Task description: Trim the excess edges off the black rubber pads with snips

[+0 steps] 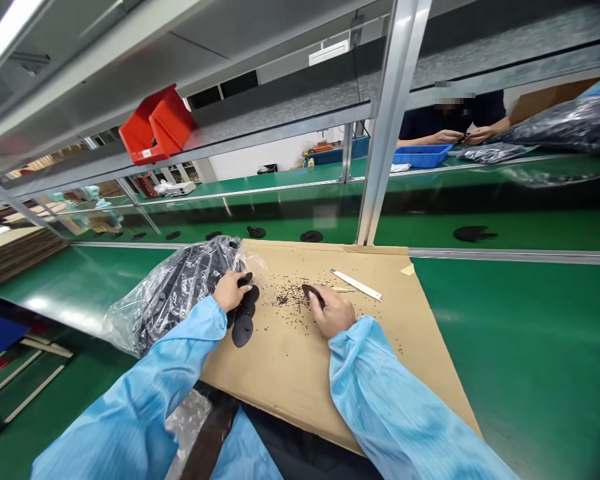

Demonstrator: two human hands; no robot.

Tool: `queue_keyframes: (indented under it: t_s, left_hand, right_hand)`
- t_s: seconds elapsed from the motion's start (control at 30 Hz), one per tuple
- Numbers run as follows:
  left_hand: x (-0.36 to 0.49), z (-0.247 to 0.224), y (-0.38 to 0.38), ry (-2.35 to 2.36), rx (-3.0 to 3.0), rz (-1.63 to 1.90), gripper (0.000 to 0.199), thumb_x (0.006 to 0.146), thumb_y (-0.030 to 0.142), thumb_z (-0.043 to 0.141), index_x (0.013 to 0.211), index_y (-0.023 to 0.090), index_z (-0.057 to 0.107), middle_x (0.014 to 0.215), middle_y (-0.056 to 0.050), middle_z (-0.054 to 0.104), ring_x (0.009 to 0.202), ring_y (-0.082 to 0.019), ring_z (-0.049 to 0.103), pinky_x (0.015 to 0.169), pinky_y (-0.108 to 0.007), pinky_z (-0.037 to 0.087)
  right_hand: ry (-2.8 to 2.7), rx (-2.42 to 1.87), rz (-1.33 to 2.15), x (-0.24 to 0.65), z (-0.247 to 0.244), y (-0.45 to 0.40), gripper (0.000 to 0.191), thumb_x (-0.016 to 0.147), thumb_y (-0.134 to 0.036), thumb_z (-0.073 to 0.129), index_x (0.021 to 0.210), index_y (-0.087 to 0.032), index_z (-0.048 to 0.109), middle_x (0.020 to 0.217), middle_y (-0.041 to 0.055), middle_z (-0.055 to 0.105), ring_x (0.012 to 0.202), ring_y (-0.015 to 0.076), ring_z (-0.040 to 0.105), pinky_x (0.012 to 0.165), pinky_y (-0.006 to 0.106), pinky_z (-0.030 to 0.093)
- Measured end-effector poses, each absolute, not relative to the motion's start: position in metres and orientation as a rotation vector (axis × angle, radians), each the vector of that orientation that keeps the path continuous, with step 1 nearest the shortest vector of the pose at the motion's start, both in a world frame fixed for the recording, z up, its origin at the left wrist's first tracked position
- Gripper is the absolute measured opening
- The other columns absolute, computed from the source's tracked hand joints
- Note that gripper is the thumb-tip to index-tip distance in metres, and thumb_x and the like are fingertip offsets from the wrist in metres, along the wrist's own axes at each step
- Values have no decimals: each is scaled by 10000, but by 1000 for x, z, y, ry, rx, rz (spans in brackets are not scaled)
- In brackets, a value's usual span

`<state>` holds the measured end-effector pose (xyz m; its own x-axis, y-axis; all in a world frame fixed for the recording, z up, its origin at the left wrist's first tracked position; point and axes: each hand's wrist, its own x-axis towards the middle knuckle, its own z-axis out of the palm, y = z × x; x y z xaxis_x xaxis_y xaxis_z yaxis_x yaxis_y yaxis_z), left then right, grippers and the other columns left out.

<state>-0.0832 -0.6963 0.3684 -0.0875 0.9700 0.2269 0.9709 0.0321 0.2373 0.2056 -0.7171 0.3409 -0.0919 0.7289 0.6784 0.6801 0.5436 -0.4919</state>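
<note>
My left hand (229, 291) is closed on a black disc (246, 279) at the left side of the cardboard sheet (290, 380). Just below it lies a pile of round black discs (243, 330), beside a clear plastic bag (175, 293) of black parts. Near the middle of the cardboard, my right hand (334, 312) pinches another dark disc (312, 293). Many tiny black bits (283, 299) are scattered left of that hand. Beyond it lie a white strip-like tool (357, 285) and a thin yellowish piece (343, 290).
A metal post (391, 127) rises behind the cardboard on the green table (520, 320). A red bin (157, 127) sits on the shelf above. Across the bench, a person's hands (463, 137) are near a blue tray (421, 156). Cardboard sheets (20, 257) are stacked far left.
</note>
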Motion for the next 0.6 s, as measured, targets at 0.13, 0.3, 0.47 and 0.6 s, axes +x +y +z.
queue_keyframes:
  t_s: [0.13,0.3,0.47,0.6]
  left_hand:
    - [-84,370,-698,-2258,-2170,-609,339,774,327,702,1075,171,688,1010,-106,673,954,-241,638,873,-323,480]
    - [-81,374,-701,-2190,-2238,-666,229,764,236,678,981,165,690,913,-95,671,881,-256,651,851,-384,500]
    - [-32,381,-710,-2042,-2248,-922,311,801,317,637,1077,175,623,1125,-126,607,1140,-302,547,1040,-455,410]
    - [38,374,-719,-2040,-2385,-1724,349,821,457,619,1085,231,586,1103,-121,608,998,-247,611,859,-361,520]
  right_hand:
    - [-1808,-1174,82,206,341,-718,276,915,-295,451,1024,-212,690,955,46,719,815,193,658,688,277,504]
    - [-1832,-1170,124,206,342,-719,256,920,-268,448,1015,-207,678,954,47,714,840,187,656,734,272,505]
    - [-1811,-1190,189,206,346,-721,243,912,-260,456,1005,-219,677,951,37,717,866,185,656,774,273,508]
    - [-1755,-1187,252,207,349,-723,251,927,-282,451,993,-210,682,949,41,720,871,183,661,804,284,514]
